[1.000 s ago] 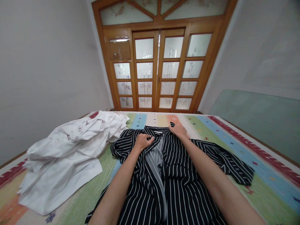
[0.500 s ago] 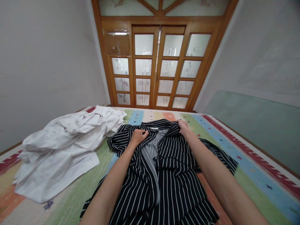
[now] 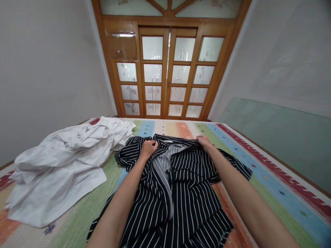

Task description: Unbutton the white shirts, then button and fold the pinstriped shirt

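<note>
A black shirt with white stripes (image 3: 191, 193) lies spread out, its front partly open and the grey inside showing below the collar. My left hand (image 3: 149, 148) is closed on the cloth at the left side of the collar. At the collar's right end, my right hand (image 3: 205, 142) pinches the fabric, with the collar edge stretched between both hands. One short sleeve reaches out to the right beyond my right forearm. The lower left of the shirt is partly hidden under my left forearm.
Crumpled white cloth (image 3: 64, 165) lies to the left on the colourful striped bed cover (image 3: 82, 213). A pale green board (image 3: 274, 131) stands along the right wall. Wooden doors with glass panes (image 3: 168, 69) are beyond the far edge.
The collar is now pulled straighter and flatter between my hands. My right hand has shifted outward along it relative to the shirt. The whole view has moved slightly.
</note>
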Tool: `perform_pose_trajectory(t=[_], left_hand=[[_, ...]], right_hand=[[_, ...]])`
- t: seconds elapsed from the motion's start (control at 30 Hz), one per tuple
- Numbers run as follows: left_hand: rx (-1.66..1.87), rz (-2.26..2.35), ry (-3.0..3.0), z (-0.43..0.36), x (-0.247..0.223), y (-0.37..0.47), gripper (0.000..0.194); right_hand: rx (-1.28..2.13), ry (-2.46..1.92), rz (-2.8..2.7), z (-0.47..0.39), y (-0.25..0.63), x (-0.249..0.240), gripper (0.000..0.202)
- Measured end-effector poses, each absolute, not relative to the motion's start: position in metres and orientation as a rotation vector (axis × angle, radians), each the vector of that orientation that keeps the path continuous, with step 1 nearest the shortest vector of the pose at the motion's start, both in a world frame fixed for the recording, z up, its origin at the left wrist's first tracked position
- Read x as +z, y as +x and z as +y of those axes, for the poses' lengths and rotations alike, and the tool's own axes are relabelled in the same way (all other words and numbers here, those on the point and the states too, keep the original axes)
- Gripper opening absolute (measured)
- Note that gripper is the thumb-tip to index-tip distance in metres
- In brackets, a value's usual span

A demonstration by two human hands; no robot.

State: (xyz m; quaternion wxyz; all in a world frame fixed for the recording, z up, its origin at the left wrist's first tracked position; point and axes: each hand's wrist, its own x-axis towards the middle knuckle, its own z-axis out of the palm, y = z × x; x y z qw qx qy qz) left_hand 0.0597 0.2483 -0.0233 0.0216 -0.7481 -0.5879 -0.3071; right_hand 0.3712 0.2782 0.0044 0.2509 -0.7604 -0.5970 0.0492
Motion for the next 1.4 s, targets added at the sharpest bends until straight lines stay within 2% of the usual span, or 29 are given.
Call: perform_pose_trajectory(t=[0.17, 0.27, 0.43, 0.53, 0.67, 0.87, 1.1, 1.23, 1.4], left_hand=[[-0.970, -1.744, -2.322, 0.247, -0.025, 0.060, 0.019], [-1.048, -1.715, -2.287, 0.248, -0.022, 0.059, 0.011], [-0.919, -1.865, -2.313, 0.270, -0.003, 0.059, 0.024], [-0.782, -1.891, -2.381, 0.288, 0.008, 0.063, 0.029], [-0.613, -1.939, -2.437, 0.308, 0.012, 0.071, 0.035], [-0.413, -2.037, -2.467, 0.328, 0.011, 0.083, 0.018], [-0.281, -2.022, -2.457, 0.331, 0.015, 0.078, 0.030], [-0.208, -1.982, -2.457, 0.326, 0.023, 0.072, 0.035], [-0.134, -1.935, -2.462, 0.325, 0.038, 0.065, 0.029]], right_hand=[[0.027, -2.127, -1.712, 0.270, 0.368, 0.015, 0.035], [0.033, -2.094, -1.859, 0.270, 0.361, 0.023, 0.027], [0.175, -2.077, -2.085, 0.270, 0.354, 0.024, 0.022], [0.177, -2.088, -2.135, 0.267, 0.352, 0.018, 0.016], [0.136, -2.081, -2.177, 0.264, 0.348, 0.011, 0.018], [0.058, -2.048, -2.253, 0.263, 0.345, 0.009, 0.021], [0.012, -2.029, -2.280, 0.268, 0.354, 0.017, 0.028], [0.044, -1.984, -2.353, 0.274, 0.363, 0.025, 0.025], [0.067, -2.026, -2.412, 0.281, 0.369, 0.036, 0.017]])
